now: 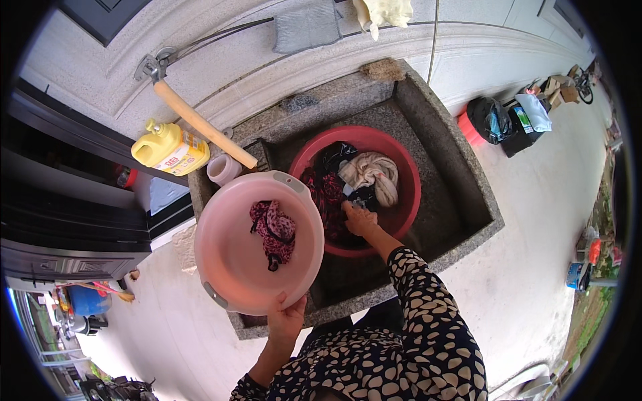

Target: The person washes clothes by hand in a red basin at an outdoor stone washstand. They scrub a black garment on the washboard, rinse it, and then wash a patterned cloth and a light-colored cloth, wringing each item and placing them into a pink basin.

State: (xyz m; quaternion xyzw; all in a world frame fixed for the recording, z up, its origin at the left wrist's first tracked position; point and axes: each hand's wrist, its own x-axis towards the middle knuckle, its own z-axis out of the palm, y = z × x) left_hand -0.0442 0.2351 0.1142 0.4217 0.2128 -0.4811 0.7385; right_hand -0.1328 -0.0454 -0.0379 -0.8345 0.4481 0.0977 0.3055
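Stone sink (445, 127), largest thing here, is being taken up by two round basins, left and middle. Pink basin (224, 257), with grey grips on its rim, is being held over the sink's left part; its near rim is being gripped by the left hand (286, 319), thumb on top, other fingers mostly hidden below. Red basin (405, 200) is being kept inside the sink, just beside the pink one, partly overlapped by it in this view.

Red basin is being filled partway by dark clothes (326, 190), some red-patterned, lying mostly left and centre. Pale orange tube (200, 123) is being held out from the wall by a metal tap, its free end pointing toward the sink. Yellow pump jug (172, 150) is being passed by that tube, close alongside. Pale cloth (374, 175), twisted, is being piled against the dark clothes, toward the right side. Pink spotted cloth (277, 230), dark-edged, is being carried crumpled in the pink basin.

Dark clothes are being touched by the right hand (360, 219), reaching in with fingers close together; whether fabric is being pinched cannot be told, fingertips being partly hidden. Brown scrubber (382, 69) is being supported on the sink's far rim. Small whitish cup (224, 170) is being crowded by the tube end and pink basin.
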